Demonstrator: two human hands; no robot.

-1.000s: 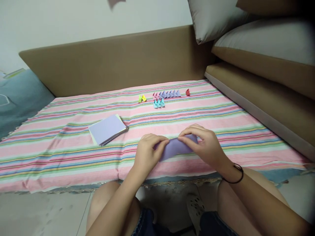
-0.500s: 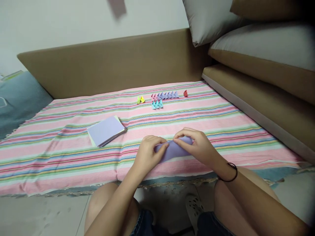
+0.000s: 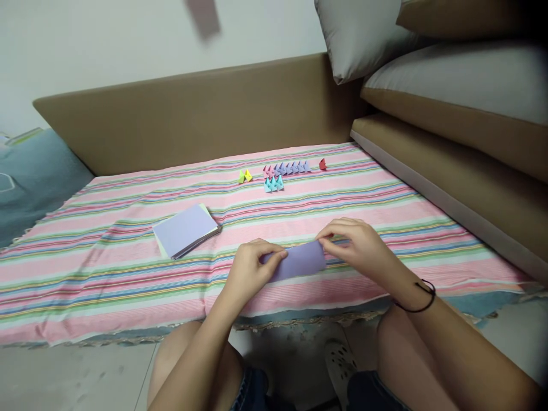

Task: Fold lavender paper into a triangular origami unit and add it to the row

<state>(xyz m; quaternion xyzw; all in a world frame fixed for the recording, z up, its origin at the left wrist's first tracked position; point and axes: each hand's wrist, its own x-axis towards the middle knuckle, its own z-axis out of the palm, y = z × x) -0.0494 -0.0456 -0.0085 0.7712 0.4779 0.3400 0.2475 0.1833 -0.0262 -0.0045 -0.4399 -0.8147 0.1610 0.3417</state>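
Note:
A folded lilac paper strip [image 3: 302, 260] lies on the striped cloth [image 3: 107, 274] near its front edge. My left hand [image 3: 250, 271] pinches the strip's left end, fingers closed on it. My right hand [image 3: 362, 245] pinches the strip's upper right corner between thumb and fingertips. Farther back stands a row of small folded paper pieces: yellow-green [image 3: 244, 176], pink and lilac [image 3: 287, 168], light blue [image 3: 273, 183] and one red [image 3: 322, 164]. A stack of lilac paper sheets [image 3: 185, 230] rests to the left of my hands.
The cloth covers a low brown sofa bed with a raised back edge [image 3: 192, 114]. Brown cushions [image 3: 462, 154] and a grey pillow [image 3: 355, 34] are piled at the right. My knees and a grey clog [image 3: 340, 357] show below the front edge.
The lilac paper has been flattened into a folded strip. My right hand slid right along it to its right corner; my left hand stayed at the left end.

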